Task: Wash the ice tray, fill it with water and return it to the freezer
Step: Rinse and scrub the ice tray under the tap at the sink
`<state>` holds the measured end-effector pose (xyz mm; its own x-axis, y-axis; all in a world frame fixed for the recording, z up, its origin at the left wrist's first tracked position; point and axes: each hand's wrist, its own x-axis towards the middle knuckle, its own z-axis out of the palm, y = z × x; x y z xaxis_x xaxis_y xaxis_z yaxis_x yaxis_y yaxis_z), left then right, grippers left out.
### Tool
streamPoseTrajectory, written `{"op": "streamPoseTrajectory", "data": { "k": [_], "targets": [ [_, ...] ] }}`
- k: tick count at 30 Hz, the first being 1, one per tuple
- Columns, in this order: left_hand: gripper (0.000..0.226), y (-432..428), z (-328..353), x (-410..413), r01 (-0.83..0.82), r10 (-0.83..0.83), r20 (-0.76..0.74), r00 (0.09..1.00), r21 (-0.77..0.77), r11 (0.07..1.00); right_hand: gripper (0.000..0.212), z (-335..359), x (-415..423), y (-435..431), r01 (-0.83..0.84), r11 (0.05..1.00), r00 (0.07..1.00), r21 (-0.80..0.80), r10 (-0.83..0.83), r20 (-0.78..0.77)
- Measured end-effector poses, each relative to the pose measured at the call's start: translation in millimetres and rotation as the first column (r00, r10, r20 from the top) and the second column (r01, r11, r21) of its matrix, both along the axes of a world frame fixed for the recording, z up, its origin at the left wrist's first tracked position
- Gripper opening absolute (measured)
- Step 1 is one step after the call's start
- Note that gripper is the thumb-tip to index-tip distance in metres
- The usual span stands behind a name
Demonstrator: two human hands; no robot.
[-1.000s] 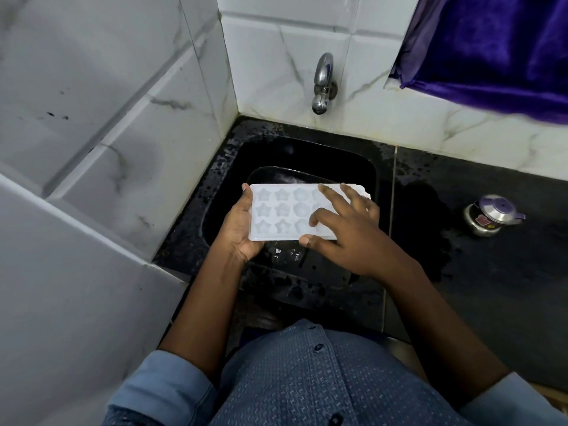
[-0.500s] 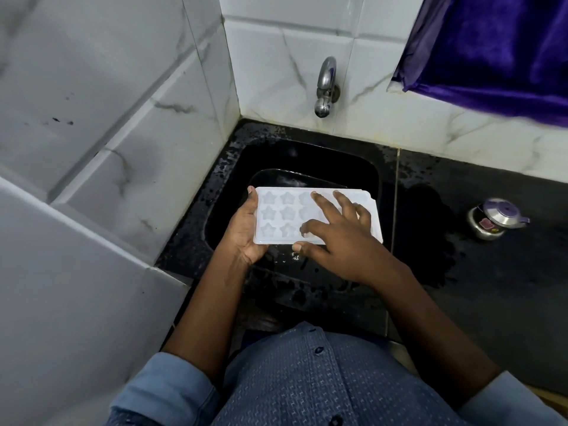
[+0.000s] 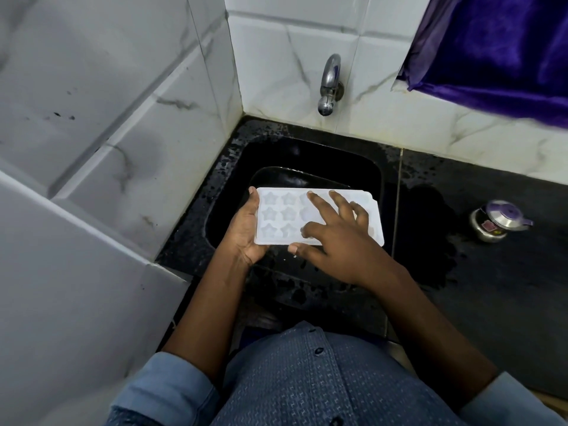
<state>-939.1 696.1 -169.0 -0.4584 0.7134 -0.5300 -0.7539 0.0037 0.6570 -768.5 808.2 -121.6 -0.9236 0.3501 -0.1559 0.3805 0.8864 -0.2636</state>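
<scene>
white plastic star-mould ice tray (image 3: pixel 278 221) runs left-right before me; my left hand (image 3: pixel 244 233) grips its left end, right hand (image 3: pixel 341 244) rests spread-fingered on top.

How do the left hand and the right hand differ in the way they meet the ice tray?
The left hand grips the ice tray's left end from the side and beneath, while the right hand lies on top of it. The left hand's fingers are mostly hidden under the tray; the right hand's fingers are spread across the cavities. Both touch the tray, which is above the sink.
</scene>
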Motion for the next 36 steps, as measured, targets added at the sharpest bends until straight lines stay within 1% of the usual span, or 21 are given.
{"op": "streamPoseTrajectory", "data": {
  "k": [2, 4, 6, 8, 12, 15, 17, 21, 25, 27, 30, 36],
  "targets": [
    [0.079, 0.3, 1.3, -0.8, -0.006, 0.006, 0.001, 1.000, 0.005, 1.000, 0.079, -0.1, 1.4, 1.6, 0.027, 1.000, 1.000, -0.005, -0.027, -0.014],
    [0.078, 1.8, 4.2, 0.1, -0.005, 0.004, 0.002, 1.000, 0.007, 1.000, 0.081, 0.2, 2.9, 3.9, 0.042, 0.999, 0.999, -0.006, -0.042, -0.012],
    [0.078, 2.1, 4.8, 1.7, 0.001, -0.001, 0.000, 1.000, 0.005, 1.000, 0.085, 0.1, 2.6, 3.4, 0.011, 1.000, 1.000, 0.000, -0.011, 0.002],
    [0.079, 1.1, 3.2, 2.7, 0.006, -0.006, 0.001, 1.000, -0.002, 1.000, 0.085, 0.0, 1.7, 1.9, -0.016, 1.000, 1.000, 0.010, 0.016, -0.003],
    [0.076, 4.8, 6.7, 3.6, 0.001, -0.001, 0.006, 1.000, 0.014, 1.000, 0.086, 2.2, 4.2, 5.2, 0.032, 0.999, 0.999, 0.013, -0.032, -0.012],
    [0.077, 5.8, 6.6, 3.4, 0.008, -0.008, -0.012, 1.000, 0.009, 1.000, 0.089, 3.0, 4.0, 5.2, -0.009, 1.000, 1.000, 0.020, 0.010, -0.004],
    [0.080, 4.4, 5.1, 2.8, 0.017, -0.017, -0.015, 1.000, 0.015, 1.000, 0.086, 3.2, 3.5, 4.2, -0.018, 1.000, 1.000, 0.009, 0.018, -0.014],
    [0.079, 6.3, 8.0, 2.9, 0.012, -0.011, -0.017, 1.000, 0.027, 1.000, 0.084, 3.8, 6.7, 7.6, 0.024, 1.000, 0.999, 0.001, -0.024, -0.026],
    [0.079, 4.7, 8.9, 3.7, 0.021, -0.021, -0.017, 1.000, 0.039, 0.999, 0.077, 0.6, 6.1, 7.8, -0.020, 1.000, 0.998, -0.007, 0.019, -0.053],
    [0.080, 4.0, 8.5, 4.7, 0.027, -0.026, -0.013, 1.000, 0.045, 0.999, 0.073, -1.3, 6.1, 8.1, -0.001, 1.000, 0.998, -0.011, 0.000, -0.063],
    [0.079, 5.6, 7.5, 5.3, 0.027, -0.027, -0.018, 0.999, 0.041, 0.999, 0.073, -2.4, 7.1, 10.5, 0.020, 1.000, 0.998, 0.003, -0.019, -0.053],
    [0.080, 8.5, 5.7, 6.3, 0.034, -0.033, -0.017, 0.999, 0.025, 0.999, 0.063, -3.4, 5.5, 8.5, -0.049, 0.998, 0.991, -0.051, 0.042, -0.128]
  ]
}}
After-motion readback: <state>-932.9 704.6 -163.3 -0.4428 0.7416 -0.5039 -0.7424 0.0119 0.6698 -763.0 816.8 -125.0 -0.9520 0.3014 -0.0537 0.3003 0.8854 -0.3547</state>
